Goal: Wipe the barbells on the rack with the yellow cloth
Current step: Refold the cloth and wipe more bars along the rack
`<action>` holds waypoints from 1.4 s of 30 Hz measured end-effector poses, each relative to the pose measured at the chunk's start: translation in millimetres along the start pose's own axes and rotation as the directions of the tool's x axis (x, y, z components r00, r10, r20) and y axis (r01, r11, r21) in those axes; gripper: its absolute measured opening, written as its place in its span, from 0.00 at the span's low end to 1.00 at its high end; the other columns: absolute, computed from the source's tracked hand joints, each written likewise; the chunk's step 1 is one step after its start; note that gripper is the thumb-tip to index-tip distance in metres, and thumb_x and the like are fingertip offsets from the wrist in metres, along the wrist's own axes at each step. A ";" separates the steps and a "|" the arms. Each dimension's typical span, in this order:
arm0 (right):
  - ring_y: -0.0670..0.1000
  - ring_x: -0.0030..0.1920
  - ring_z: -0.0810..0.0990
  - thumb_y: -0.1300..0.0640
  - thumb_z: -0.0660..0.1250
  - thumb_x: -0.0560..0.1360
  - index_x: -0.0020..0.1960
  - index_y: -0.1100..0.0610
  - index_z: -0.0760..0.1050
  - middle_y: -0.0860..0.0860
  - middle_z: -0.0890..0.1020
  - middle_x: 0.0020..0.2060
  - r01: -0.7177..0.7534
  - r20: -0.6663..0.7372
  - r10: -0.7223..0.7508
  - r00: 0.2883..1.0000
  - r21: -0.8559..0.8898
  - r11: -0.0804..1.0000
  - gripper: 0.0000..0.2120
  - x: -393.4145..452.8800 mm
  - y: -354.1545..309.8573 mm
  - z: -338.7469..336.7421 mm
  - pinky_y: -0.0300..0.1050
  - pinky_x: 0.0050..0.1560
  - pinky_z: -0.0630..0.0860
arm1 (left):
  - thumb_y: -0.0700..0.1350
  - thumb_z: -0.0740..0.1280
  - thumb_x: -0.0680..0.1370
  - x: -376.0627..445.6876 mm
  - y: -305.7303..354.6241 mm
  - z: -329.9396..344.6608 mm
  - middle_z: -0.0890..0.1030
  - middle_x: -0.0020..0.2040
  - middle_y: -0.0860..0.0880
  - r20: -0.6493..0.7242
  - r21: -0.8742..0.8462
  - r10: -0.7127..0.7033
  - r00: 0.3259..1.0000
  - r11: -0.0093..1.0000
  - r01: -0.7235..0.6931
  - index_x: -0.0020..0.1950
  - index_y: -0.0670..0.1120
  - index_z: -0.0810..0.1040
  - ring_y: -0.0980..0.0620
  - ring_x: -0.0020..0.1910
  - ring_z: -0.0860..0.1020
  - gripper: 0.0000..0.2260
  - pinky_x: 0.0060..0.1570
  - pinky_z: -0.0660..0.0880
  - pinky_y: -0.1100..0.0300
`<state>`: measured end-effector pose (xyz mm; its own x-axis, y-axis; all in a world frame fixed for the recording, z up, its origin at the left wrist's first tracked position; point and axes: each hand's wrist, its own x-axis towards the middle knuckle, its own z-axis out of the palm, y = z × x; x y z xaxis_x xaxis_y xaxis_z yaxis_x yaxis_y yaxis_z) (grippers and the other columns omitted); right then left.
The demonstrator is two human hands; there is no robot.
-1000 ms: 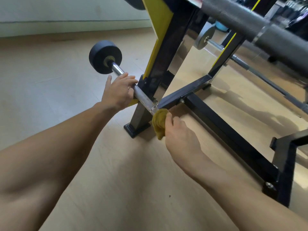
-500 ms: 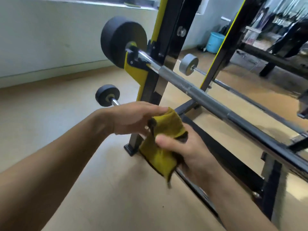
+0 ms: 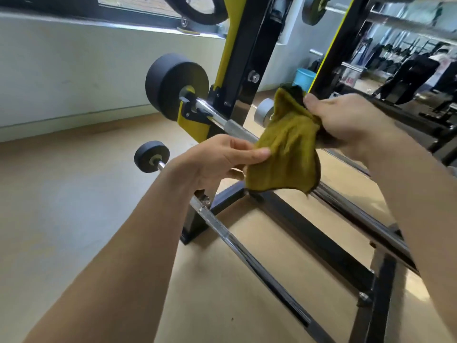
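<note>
Crumpled yellow cloth (image 3: 284,149) pinched by left hand (image 3: 217,157) and right hand (image 3: 346,120) fingers, above middle knurled steel barbell (image 3: 237,131) on black-and-yellow rack (image 3: 237,58).

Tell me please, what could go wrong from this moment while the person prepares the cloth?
1. Both hands, left hand and right hand, only pinch the yellow cloth by its edges, so it may slip and fall to the floor.
2. The cloth hangs spread just in front of the middle barbell; wiping it bunched like this may cover the bar only partly.
</note>
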<state>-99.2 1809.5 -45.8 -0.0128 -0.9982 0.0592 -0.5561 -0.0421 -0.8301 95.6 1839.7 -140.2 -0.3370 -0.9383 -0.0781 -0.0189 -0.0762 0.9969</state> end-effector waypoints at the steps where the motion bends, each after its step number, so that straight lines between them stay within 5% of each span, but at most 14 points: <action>1: 0.60 0.47 0.82 0.46 0.59 0.82 0.55 0.61 0.78 0.60 0.81 0.46 -0.040 -0.012 0.039 0.999 -0.070 0.997 0.19 11.2 1.1 5.8 0.55 0.45 0.82 | 0.54 0.73 0.71 1.9 -7.6 0.3 0.84 0.53 0.46 -0.058 0.016 0.012 0.998 1.000 -0.011 0.52 0.44 0.82 0.47 0.56 0.81 0.17 0.57 0.78 0.51; 4: 0.59 0.61 0.75 0.42 0.56 0.82 0.66 0.57 0.71 0.58 0.76 0.58 0.145 0.021 -0.161 0.987 -0.561 0.815 0.22 22.2 14.2 20.0 0.47 0.57 0.71 | 0.51 0.68 0.78 8.4 -29.6 6.7 0.83 0.52 0.47 -0.320 0.102 0.027 0.947 0.995 0.006 0.57 0.45 0.80 0.50 0.52 0.82 0.13 0.52 0.80 0.56; 6: 0.53 0.65 0.72 0.39 0.64 0.77 0.74 0.52 0.62 0.52 0.72 0.63 0.317 0.262 -0.193 0.946 -0.612 0.724 0.31 5.2 15.5 32.5 0.38 0.55 0.64 | 0.51 0.67 0.79 12.4 -36.9 8.0 0.82 0.50 0.49 -0.380 0.183 0.090 0.921 0.983 -0.020 0.59 0.45 0.78 0.55 0.47 0.82 0.13 0.43 0.80 0.64; 9: 0.53 0.60 0.74 0.38 0.66 0.76 0.75 0.52 0.59 0.53 0.73 0.66 0.449 0.494 -0.127 0.860 -0.615 0.648 0.34 8.6 26.8 63.5 0.43 0.56 0.69 | 0.49 0.68 0.79 18.3 -34.1 1.2 0.81 0.49 0.50 -0.468 0.245 0.224 0.855 0.962 -0.118 0.59 0.46 0.76 0.56 0.44 0.81 0.12 0.36 0.80 0.68; 12: 0.53 0.49 0.74 0.41 0.61 0.80 0.67 0.56 0.66 0.55 0.76 0.54 0.440 0.448 -0.124 0.885 -0.720 0.537 0.24 32.4 25.7 90.9 0.46 0.48 0.69 | 0.45 0.64 0.81 28.8 -23.0 -10.8 0.79 0.52 0.49 -0.644 0.434 0.413 0.644 0.891 -0.138 0.60 0.45 0.74 0.54 0.50 0.78 0.09 0.45 0.78 0.64; 14: 0.54 0.46 0.75 0.42 0.59 0.81 0.61 0.56 0.70 0.53 0.76 0.47 0.455 0.468 -0.118 0.876 -0.718 0.527 0.18 47.3 15.2 105.4 0.46 0.46 0.69 | 0.42 0.61 0.80 42.8 -11.9 -18.4 0.79 0.54 0.49 -0.597 0.650 0.609 0.522 0.749 -0.129 0.58 0.46 0.76 0.52 0.55 0.75 0.09 0.55 0.76 0.57; 16: 0.56 0.46 0.76 0.47 0.59 0.82 0.56 0.55 0.71 0.51 0.74 0.40 0.474 0.459 -0.178 0.870 -0.681 0.559 0.12 58.3 6.3 120.3 0.49 0.46 0.71 | 0.40 0.58 0.81 60.4 -3.8 -26.2 0.79 0.55 0.48 -0.424 0.757 0.672 0.607 0.631 -0.170 0.57 0.45 0.77 0.51 0.57 0.74 0.10 0.59 0.72 0.55; 18: 0.56 0.47 0.78 0.50 0.60 0.81 0.54 0.54 0.71 0.50 0.74 0.39 0.432 0.373 -0.229 0.899 -0.675 0.598 0.08 62.3 6.4 131.6 0.50 0.46 0.74 | 0.42 0.55 0.82 75.0 -3.6 -40.9 0.80 0.51 0.48 -0.327 0.744 0.592 0.737 0.642 -0.185 0.54 0.46 0.78 0.51 0.53 0.76 0.12 0.59 0.73 0.51; 23: 0.49 0.36 0.70 0.43 0.59 0.81 0.52 0.54 0.65 0.50 0.71 0.39 0.435 0.387 -0.213 0.897 -0.695 0.573 0.14 43.1 24.1 102.5 0.45 0.38 0.66 | 0.53 0.50 0.82 91.6 -23.9 -64.9 0.74 0.50 0.58 -0.212 0.859 0.560 0.801 0.498 -0.121 0.47 0.57 0.75 0.55 0.59 0.70 0.15 0.72 0.50 0.51; 27: 0.49 0.40 0.76 0.39 0.57 0.80 0.53 0.55 0.69 0.51 0.77 0.43 0.433 0.531 0.010 0.847 -0.701 0.567 0.18 20.6 39.6 49.6 0.41 0.37 0.71 | 0.49 0.54 0.82 91.3 -24.5 -59.5 0.73 0.48 0.56 -0.238 0.816 0.583 0.776 0.554 -0.166 0.44 0.54 0.76 0.51 0.57 0.70 0.13 0.69 0.56 0.51; 31: 0.49 0.40 0.77 0.37 0.60 0.78 0.50 0.51 0.72 0.50 0.79 0.41 0.281 0.588 0.175 0.790 -0.600 0.749 0.17 -3.9 53.0 6.8 0.41 0.40 0.73 | 0.44 0.57 0.82 94.4 -29.9 -53.6 0.74 0.47 0.55 -0.329 0.753 0.574 0.750 0.639 -0.159 0.43 0.51 0.77 0.55 0.54 0.66 0.12 0.70 0.55 0.51; 37: 0.50 0.35 0.73 0.41 0.61 0.80 0.39 0.53 0.67 0.51 0.73 0.35 0.347 0.449 -0.006 0.894 -0.681 0.645 0.18 31.8 31.2 63.3 0.42 0.32 0.66 | 0.46 0.56 0.79 101.4 -28.9 -47.4 0.75 0.46 0.55 -0.374 0.686 0.568 0.734 0.701 -0.193 0.42 0.51 0.78 0.56 0.56 0.66 0.12 0.72 0.51 0.50; 42: 0.51 0.42 0.76 0.46 0.61 0.81 0.51 0.55 0.69 0.51 0.75 0.41 0.412 0.349 -0.238 0.907 -0.609 0.678 0.12 64.0 7.0 118.7 0.42 0.40 0.68 | 0.44 0.54 0.83 99.6 -24.8 -55.7 0.75 0.52 0.57 -0.357 0.659 0.530 0.769 0.726 -0.195 0.49 0.52 0.79 0.57 0.61 0.66 0.14 0.74 0.50 0.51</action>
<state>-5.2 1740.2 -113.6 0.4105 -0.9100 0.0580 -0.8882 -0.4134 -0.2004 115.0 1729.3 -173.1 0.0666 -0.8824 0.4657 -0.5683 0.3501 0.7446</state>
